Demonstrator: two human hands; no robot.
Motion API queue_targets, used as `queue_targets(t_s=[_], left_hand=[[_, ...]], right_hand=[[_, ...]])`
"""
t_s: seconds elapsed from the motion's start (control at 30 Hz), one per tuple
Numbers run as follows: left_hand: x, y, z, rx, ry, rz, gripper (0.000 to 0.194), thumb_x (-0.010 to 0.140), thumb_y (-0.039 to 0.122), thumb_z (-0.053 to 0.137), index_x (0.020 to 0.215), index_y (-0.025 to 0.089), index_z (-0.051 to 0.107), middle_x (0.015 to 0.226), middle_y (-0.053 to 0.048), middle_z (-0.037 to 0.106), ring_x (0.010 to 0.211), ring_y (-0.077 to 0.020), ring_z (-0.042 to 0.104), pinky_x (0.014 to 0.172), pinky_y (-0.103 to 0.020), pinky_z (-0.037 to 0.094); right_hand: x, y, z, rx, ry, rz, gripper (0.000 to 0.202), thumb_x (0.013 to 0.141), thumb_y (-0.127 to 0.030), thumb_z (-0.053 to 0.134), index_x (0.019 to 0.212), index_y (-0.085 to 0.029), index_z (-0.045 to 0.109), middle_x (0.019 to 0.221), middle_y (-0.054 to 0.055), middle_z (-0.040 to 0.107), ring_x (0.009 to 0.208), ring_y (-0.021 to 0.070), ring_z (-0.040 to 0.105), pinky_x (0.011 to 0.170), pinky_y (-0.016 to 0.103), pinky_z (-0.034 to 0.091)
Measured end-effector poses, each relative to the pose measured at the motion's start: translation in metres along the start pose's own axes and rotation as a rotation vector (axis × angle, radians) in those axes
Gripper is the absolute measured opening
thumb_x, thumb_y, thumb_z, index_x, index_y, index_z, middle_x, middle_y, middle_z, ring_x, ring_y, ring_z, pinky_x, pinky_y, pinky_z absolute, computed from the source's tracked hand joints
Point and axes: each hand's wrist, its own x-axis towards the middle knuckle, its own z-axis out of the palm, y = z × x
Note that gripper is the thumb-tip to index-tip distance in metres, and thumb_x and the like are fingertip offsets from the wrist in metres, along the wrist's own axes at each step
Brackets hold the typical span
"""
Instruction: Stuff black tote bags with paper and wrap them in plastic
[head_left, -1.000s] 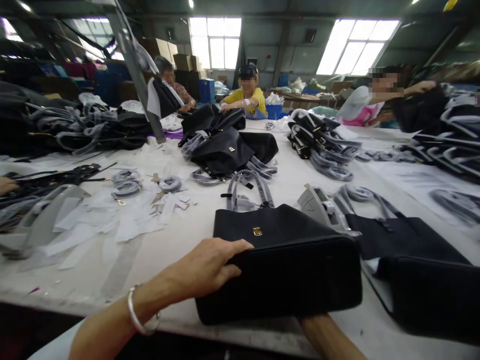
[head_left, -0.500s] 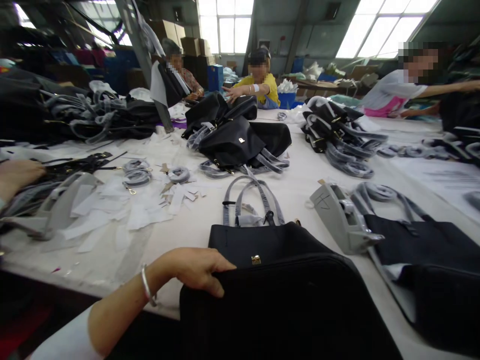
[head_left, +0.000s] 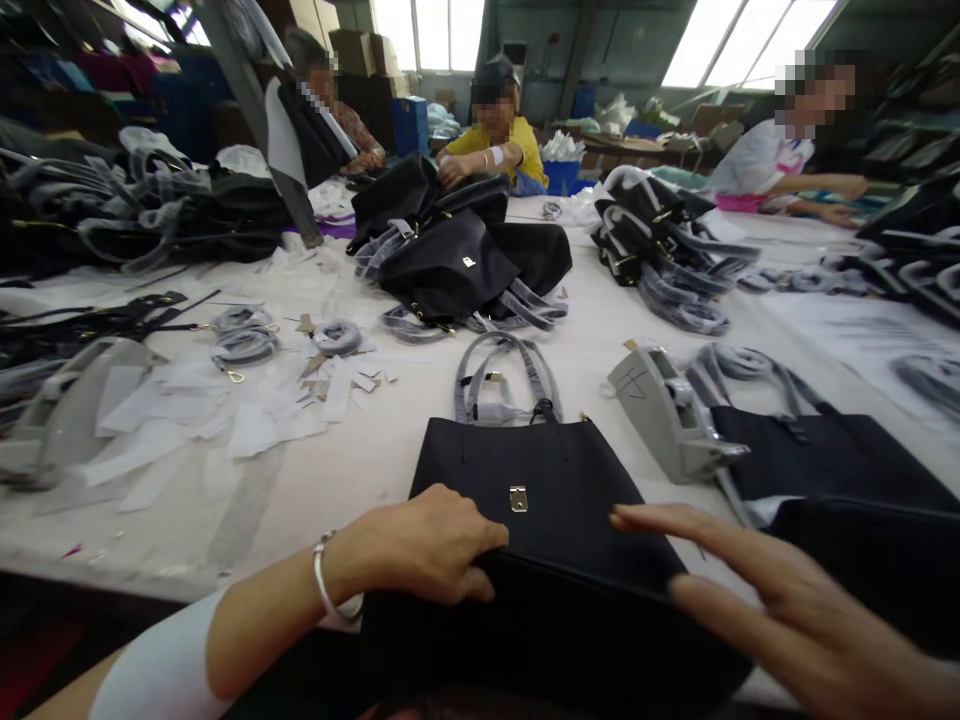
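Observation:
A black handbag [head_left: 525, 460] with a gold clasp lies in front of me, its wrapped handles [head_left: 508, 375] pointing away. My left hand [head_left: 435, 545], with a silver bangle at the wrist, grips the bag's dark near part between thumb and fingers. Over the bag's right side, my right hand [head_left: 780, 590] is spread with thumb and fingers apart, holding nothing. Right of the bag stands a grey tape dispenser [head_left: 667, 415], and beyond it lies another black bag [head_left: 832, 455] with wrapped straps.
Bags are heaped at the table's centre [head_left: 465, 260], far left and right. Paper strips [head_left: 187, 410] and coiled straps [head_left: 244, 340] lie left, beside another dispenser [head_left: 75, 400]. A metal post [head_left: 255, 120] rises at the back left. Three people are across the table.
My right hand has come in from the right, open. My left hand has moved right with its grip kept, and the bag's front and clasp show more. The hand at the far left has gone.

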Motion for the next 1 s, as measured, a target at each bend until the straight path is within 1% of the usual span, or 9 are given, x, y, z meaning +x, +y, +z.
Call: queue_targets(t_s=[0.07,0.13,0.23,0.4,0.53,0.67,0.73,0.83,1.0], left_hand=[[0.006,-0.01,0.014,-0.049,0.02,-0.061,0.037,0.081,0.052,0.067,0.103,0.022,0.067,0.087,-0.009,0.073,0.081,-0.0299,0.069,0.062,-0.032,0.044],[0.009,-0.021,0.025,-0.083,0.034,-0.118,0.047,0.077,0.062,0.067,0.102,0.022,0.067,0.089,-0.009,0.073,0.083,-0.0307,0.069,0.063,-0.031,0.043],[0.01,-0.029,0.034,-0.129,0.069,-0.141,0.053,0.071,0.066,0.07,0.101,0.023,0.068,0.088,-0.007,0.072,0.083,-0.0295,0.069,0.063,-0.029,0.043],[0.007,-0.018,0.03,-0.178,0.083,-0.086,0.059,0.071,0.066,0.07,0.112,0.024,0.066,0.096,-0.008,0.073,0.088,-0.0306,0.068,0.07,-0.03,0.045],[-0.001,-0.008,0.019,-0.295,0.064,-0.05,0.059,0.076,0.066,0.065,0.117,0.024,0.066,0.105,-0.009,0.072,0.096,-0.0306,0.067,0.077,-0.032,0.046],[0.0,-0.013,0.001,-0.454,0.169,0.016,0.037,0.095,0.049,0.049,0.114,0.024,0.067,0.11,-0.005,0.071,0.099,-0.0231,0.066,0.082,-0.027,0.046],[0.016,-0.024,-0.011,-0.362,0.274,-0.014,0.031,0.096,0.041,0.048,0.112,0.023,0.067,0.109,-0.006,0.07,0.099,-0.0228,0.065,0.085,-0.028,0.046],[0.058,-0.043,-0.026,-0.071,0.395,-0.153,0.028,0.093,0.033,0.053,0.114,0.018,0.065,0.111,-0.012,0.067,0.103,-0.027,0.063,0.087,-0.033,0.047],[0.131,-0.066,-0.028,0.085,0.384,-0.205,0.026,0.088,0.026,0.058,0.106,0.009,0.066,0.109,-0.021,0.066,0.105,-0.0347,0.063,0.084,-0.041,0.05]], right_hand=[[0.019,0.005,0.014,-0.254,-0.067,-0.091,0.032,0.08,-0.055,0.067,0.098,-0.029,0.074,0.101,0.008,0.069,0.104,0.0314,0.059,0.095,0.042,0.045],[0.034,0.007,0.022,-0.418,-0.198,-0.147,0.035,0.087,-0.055,0.057,0.088,-0.026,0.075,0.085,0.005,0.07,0.084,0.0246,0.063,0.082,0.034,0.049],[0.058,-0.004,0.015,-0.393,-0.288,-0.191,0.039,0.095,-0.052,0.045,0.094,-0.026,0.075,0.085,0.001,0.072,0.077,0.0196,0.065,0.072,0.027,0.049],[0.133,-0.038,-0.001,-0.663,0.031,-0.388,0.026,0.093,-0.033,0.052,0.105,-0.024,0.072,0.11,0.003,0.072,0.103,0.0232,0.064,0.093,0.032,0.044],[0.194,-0.045,0.011,-0.854,0.084,-0.325,0.023,0.085,-0.018,0.061,0.105,-0.02,0.07,0.113,0.009,0.07,0.109,0.0266,0.061,0.092,0.034,0.042],[0.217,-0.037,0.014,-0.833,0.165,-0.263,0.029,0.08,-0.021,0.068,0.108,-0.016,0.064,0.113,0.012,0.067,0.102,0.0264,0.062,0.085,0.032,0.043],[0.219,-0.031,0.009,-0.803,0.232,-0.2,0.033,0.084,-0.033,0.065,0.11,-0.013,0.06,0.109,0.015,0.066,0.098,0.0264,0.062,0.082,0.033,0.043],[0.223,-0.022,0.002,-0.747,0.287,-0.091,0.035,0.087,-0.043,0.059,0.103,-0.012,0.061,0.097,0.015,0.067,0.093,0.0271,0.062,0.079,0.034,0.042],[0.233,-0.007,0.002,-0.585,0.276,-0.005,0.035,0.079,-0.046,0.067,0.098,-0.017,0.063,0.09,0.009,0.068,0.087,0.0241,0.062,0.071,0.03,0.041]])
